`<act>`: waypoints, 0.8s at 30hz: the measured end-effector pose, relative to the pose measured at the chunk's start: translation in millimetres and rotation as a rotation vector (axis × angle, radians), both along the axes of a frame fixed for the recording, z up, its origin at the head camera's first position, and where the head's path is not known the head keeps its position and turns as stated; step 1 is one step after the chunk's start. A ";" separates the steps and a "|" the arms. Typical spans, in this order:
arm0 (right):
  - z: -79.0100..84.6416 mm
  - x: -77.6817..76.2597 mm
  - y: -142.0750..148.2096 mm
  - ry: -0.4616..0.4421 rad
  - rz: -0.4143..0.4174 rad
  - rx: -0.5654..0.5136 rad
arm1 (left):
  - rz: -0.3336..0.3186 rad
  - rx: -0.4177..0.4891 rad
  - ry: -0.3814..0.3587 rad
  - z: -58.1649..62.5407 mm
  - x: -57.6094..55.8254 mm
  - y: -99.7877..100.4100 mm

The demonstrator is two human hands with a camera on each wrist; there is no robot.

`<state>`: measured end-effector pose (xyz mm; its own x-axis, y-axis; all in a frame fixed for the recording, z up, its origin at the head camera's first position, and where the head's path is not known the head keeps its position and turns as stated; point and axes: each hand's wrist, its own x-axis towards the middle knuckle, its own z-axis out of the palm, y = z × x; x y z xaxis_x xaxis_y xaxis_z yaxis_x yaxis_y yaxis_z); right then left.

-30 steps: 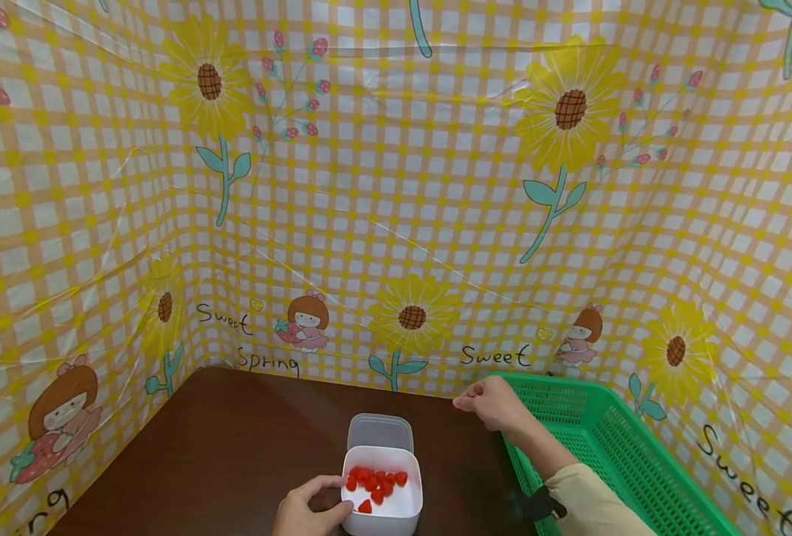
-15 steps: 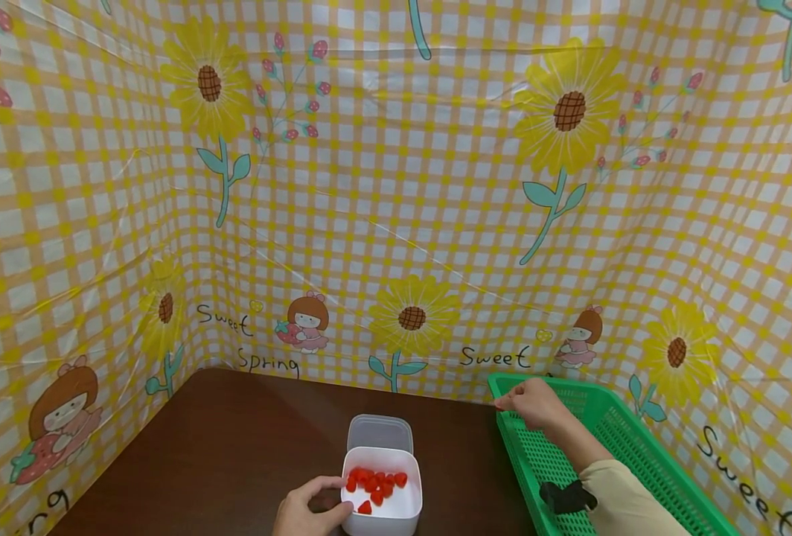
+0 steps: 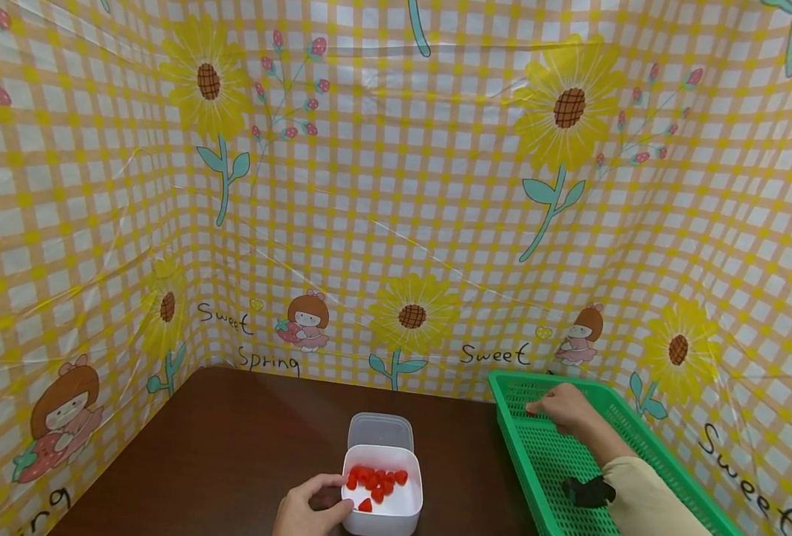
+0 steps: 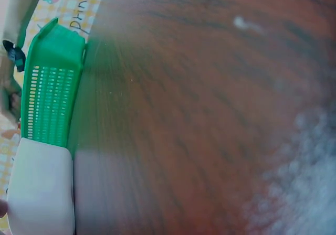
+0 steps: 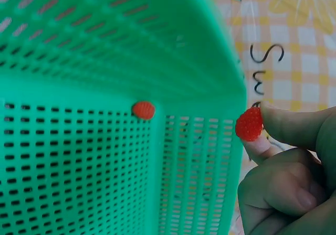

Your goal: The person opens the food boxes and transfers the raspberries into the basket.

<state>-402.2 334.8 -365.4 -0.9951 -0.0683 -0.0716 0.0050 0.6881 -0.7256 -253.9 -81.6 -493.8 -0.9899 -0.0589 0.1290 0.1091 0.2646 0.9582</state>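
My right hand [image 3: 566, 408] pinches a red raspberry [image 5: 249, 124] between thumb and finger, over the far left part of the green basket [image 3: 519, 465]. A second raspberry [image 5: 143, 109] lies inside the basket, in a corner. On the dark table stands a white box [image 3: 385, 525] with several raspberries [image 3: 376, 482] in it. Behind the box is a translucent lid [image 3: 380, 429]. My left hand [image 3: 307, 510] holds the box's left side, thumb and a finger at its wall. In the left wrist view the box [image 4: 41, 188] hides most of that hand; only a fingertip shows.
The brown table [image 3: 255, 432] stretches left of the box and behind it. A checked, flower-printed cloth [image 3: 342, 246] walls the back and sides. The basket's raised slotted rim [image 3: 496, 383] stands at the right, close to the back cloth. A black strap [image 3: 590, 491] sits on my right wrist.
My right hand has moved right from above the table, across the basket's left rim, to over the basket, still pinching the raspberry. My left hand and the white box have stayed put.
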 end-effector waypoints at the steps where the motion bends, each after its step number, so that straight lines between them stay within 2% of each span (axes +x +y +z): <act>1: -1.4 -0.9 2.4 -0.003 0.002 0.000 | 0.002 -0.001 -0.004 -0.1 -0.1 -0.2; 8: -7.7 -5.5 15.5 -0.052 -0.022 0.016 | 0.010 -0.004 -0.011 0.7 0.1 0.1; 16: -14.2 -7.4 25.8 -0.090 -0.013 0.085 | 0.026 -0.016 0.013 1.1 -0.6 1.4; 24: -27.9 -9.5 38.7 -0.135 -0.008 0.111 | 0.022 -0.022 0.007 0.5 1.7 0.8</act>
